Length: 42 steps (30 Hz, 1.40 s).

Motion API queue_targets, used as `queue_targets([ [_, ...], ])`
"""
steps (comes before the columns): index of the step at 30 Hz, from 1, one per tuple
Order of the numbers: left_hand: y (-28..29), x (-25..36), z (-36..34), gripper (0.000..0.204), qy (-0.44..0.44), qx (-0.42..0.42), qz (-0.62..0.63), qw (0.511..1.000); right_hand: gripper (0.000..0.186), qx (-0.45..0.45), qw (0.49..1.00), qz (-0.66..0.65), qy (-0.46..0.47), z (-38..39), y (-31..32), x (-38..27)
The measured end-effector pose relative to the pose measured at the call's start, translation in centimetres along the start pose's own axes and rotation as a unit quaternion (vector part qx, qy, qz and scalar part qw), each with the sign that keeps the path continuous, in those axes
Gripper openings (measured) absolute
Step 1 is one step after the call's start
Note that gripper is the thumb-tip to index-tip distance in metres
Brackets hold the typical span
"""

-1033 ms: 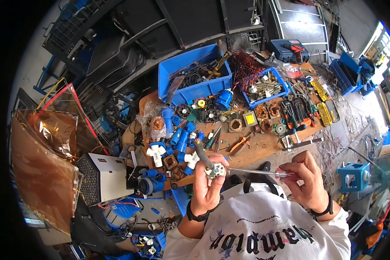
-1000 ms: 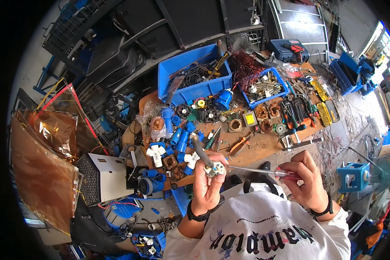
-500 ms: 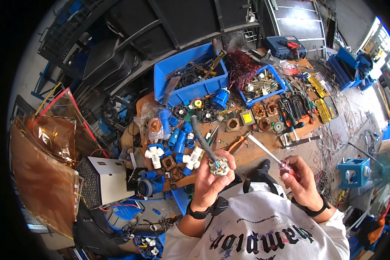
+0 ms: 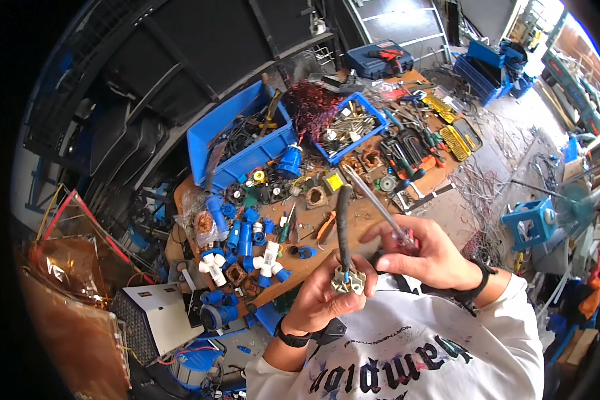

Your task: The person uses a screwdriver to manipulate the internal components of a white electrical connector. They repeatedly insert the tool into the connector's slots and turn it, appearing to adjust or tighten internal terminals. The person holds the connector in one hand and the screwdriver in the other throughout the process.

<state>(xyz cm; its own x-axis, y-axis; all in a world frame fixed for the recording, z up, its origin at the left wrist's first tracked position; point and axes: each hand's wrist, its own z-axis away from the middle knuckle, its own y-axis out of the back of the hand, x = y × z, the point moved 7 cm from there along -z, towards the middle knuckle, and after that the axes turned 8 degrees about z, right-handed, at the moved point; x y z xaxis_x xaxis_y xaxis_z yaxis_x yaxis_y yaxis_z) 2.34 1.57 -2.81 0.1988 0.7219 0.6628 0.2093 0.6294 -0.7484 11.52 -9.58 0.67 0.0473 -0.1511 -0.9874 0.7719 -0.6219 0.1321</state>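
Note:
In my left hand (image 4: pixel 311 299) is a pale connector insert (image 4: pixel 349 281), gripped around its sides with its terminal face showing. A thick black cable (image 4: pixel 343 227) stands up from it, with a bit of blue wire at the joint. My right hand (image 4: pixel 437 257) is closed around the red-and-clear handle of a screwdriver (image 4: pixel 378 204), just right of the insert. The long metal shaft points up and left over the table, and its tip is apart from the connector. Blue and white connector pieces (image 4: pixel 268 260) lie on the table to the left.
A wooden table (image 4: pixel 319 256) carries a large blue bin (image 4: pixel 252 159) of black cables and a smaller blue crate (image 4: pixel 351 128) of bolts. Orange-handled pliers (image 4: pixel 327 225) lie just beyond my hands. More hand tools (image 4: pixel 407 152) sit at the right. A blue stool (image 4: pixel 530 223) stands on the floor.
My right hand has come left with the screwdriver, close beside the left hand. The connector has shifted slightly right and down, its cable now more upright. The whole view has turned a little.

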Motion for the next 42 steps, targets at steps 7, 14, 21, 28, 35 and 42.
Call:
queue_targets([
  [7, -3.3, -2.3, -4.4, 0.064, 0.064, -0.022, 0.043, 0.997, 0.016, -0.088, 0.985, -0.144, -0.045, -0.6, 2.3, 0.3],
  [14, -4.2, -4.4, -8.3, 0.049, 0.057, 0.023, 0.095, 0.994, 0.015, -0.043, 0.985, -0.16, -0.054, -1.2, 8.9, -0.4],
  [21, -5.3, -4.7, -11.6, 0.035, -0.069, 0.072, -0.042, 0.994, 0.021, -0.074, 0.983, -0.159, -0.054, -1.8, 12.8, 1.9],
  [28, -5.5, -5.5, -12.6, 0.034, -0.166, 0.175, -0.206, 0.948, 0.025, -0.143, 0.953, -0.251, -0.089, -1.9, 13.6, 3.3],
  [35, -4.3, -5.5, -13.1, 0.02, -0.194, 0.275, -0.213, 0.917, 0.024, -0.156, 0.941, -0.279, -0.11, -2.0, 14.7, 4.3],
  [42, -4.4, -5.5, -15.1, 0.018, -0.157, 0.345, -0.315, 0.87, 0.019, -0.109, 0.96, -0.231, -0.116, -1.8, 16.2, 6.0],
])
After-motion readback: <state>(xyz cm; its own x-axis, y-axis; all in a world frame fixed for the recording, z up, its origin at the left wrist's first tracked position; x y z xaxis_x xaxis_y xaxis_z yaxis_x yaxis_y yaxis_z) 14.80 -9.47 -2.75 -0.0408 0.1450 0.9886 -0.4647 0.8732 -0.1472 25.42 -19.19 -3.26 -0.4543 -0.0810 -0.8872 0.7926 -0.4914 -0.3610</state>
